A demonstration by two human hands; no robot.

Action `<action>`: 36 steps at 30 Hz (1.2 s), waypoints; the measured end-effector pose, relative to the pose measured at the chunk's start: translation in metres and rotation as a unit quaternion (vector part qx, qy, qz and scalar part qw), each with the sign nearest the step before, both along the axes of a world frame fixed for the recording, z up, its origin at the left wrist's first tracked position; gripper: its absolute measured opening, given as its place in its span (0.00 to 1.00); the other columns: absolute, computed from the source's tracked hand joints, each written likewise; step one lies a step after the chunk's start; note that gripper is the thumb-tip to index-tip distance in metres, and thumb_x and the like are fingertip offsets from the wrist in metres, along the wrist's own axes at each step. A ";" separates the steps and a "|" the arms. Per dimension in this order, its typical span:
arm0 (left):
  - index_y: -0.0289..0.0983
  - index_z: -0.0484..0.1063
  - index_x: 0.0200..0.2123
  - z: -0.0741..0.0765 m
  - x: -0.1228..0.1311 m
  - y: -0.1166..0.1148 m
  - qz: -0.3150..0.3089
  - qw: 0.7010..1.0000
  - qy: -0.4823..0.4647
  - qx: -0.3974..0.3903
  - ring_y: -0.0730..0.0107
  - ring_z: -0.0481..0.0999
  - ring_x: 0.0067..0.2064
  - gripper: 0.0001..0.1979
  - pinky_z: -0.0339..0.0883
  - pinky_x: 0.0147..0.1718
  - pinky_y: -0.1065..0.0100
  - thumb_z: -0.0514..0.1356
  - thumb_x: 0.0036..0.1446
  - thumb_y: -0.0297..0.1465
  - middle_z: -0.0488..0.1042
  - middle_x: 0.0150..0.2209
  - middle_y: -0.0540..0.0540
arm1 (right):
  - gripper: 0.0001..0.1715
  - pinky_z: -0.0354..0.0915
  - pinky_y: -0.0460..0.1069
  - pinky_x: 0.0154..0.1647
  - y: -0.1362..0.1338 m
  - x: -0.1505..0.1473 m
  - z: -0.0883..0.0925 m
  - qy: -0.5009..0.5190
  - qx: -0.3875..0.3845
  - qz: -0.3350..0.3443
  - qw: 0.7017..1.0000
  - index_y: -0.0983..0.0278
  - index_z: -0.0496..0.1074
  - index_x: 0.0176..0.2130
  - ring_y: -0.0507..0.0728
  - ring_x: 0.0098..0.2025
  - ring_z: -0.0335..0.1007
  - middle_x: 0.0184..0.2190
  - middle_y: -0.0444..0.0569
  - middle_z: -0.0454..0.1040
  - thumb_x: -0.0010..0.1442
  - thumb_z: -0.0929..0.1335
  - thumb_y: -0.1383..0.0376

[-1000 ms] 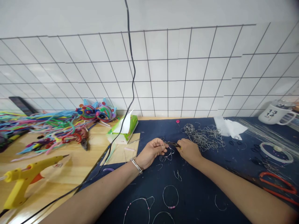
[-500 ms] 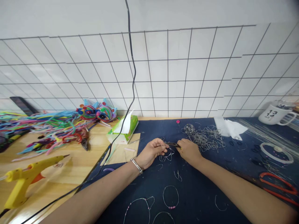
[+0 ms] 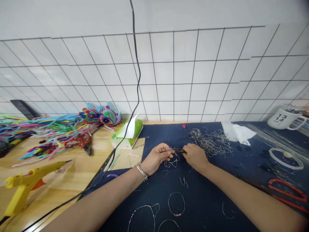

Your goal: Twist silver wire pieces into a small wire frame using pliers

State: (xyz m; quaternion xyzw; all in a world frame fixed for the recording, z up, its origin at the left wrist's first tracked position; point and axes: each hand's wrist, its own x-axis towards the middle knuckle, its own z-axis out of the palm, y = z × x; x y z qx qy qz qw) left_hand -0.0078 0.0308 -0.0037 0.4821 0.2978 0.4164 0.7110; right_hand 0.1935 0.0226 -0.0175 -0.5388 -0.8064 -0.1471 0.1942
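A small piece of bent wire (image 3: 177, 159) is pinched between the thumb and forefinger of the left hand (image 3: 156, 158), the other fingers being curled in; its thin, shiny loops are spread just below the fingertips, over the cloth. By the right hand (image 3: 196, 158), closed in a fist, the handles of the pliers (image 3: 179, 150) are gripped; the dark metal nose is pointed at the left fingertips, but whether it is clamped on the wire cannot be told. A smooth, silvery bangle (image 3: 141, 172) is worn on the left wrist. Just beyond the right hand, a springy, crinkled wire tangle (image 3: 213, 143) is heaped on the dark blue cloth (image 3: 200, 199). Nearer the viewer, a round wire ring strung with pink beads (image 3: 177, 215) is laid flat. To the left, a soft green tissue pack (image 3: 137, 130) is set near fuzzy, many-coloured stems (image 3: 60, 129), and a yellow plastic glue gun (image 3: 20, 190) is rested on pale, grained wood (image 3: 79, 174). At far right, a glossy white mug (image 3: 277, 120) is seen.
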 end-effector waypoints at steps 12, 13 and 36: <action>0.33 0.64 0.32 0.001 0.000 0.000 0.004 1.000 -0.002 -0.002 0.77 0.71 0.32 0.08 0.62 0.29 0.74 0.60 0.48 0.27 0.71 0.35 0.44 | 0.07 0.50 0.46 0.34 0.002 0.001 -0.001 -0.014 -0.006 -0.009 1.000 0.63 0.65 0.28 0.52 0.32 0.58 0.26 0.46 0.65 0.56 0.61 0.64; 0.33 0.64 0.32 0.001 0.000 0.000 0.004 1.000 -0.003 -0.003 0.77 0.71 0.32 0.08 0.62 0.29 0.74 0.60 0.48 0.27 0.71 0.35 0.44 | 0.07 0.50 0.46 0.34 0.002 0.001 -0.001 -0.017 -0.007 -0.010 1.000 0.63 0.65 0.28 0.52 0.32 0.58 0.26 0.46 0.65 0.56 0.61 0.64; 0.33 0.64 0.30 0.000 0.001 -0.001 0.026 1.000 0.004 -0.005 0.76 0.71 0.31 0.10 0.63 0.29 0.74 0.62 0.46 0.28 0.72 0.36 0.45 | 0.06 0.49 0.47 0.35 0.002 -0.001 0.005 -0.030 0.026 -0.021 0.999 0.63 0.65 0.28 0.53 0.32 0.56 0.26 0.48 0.64 0.55 0.62 0.65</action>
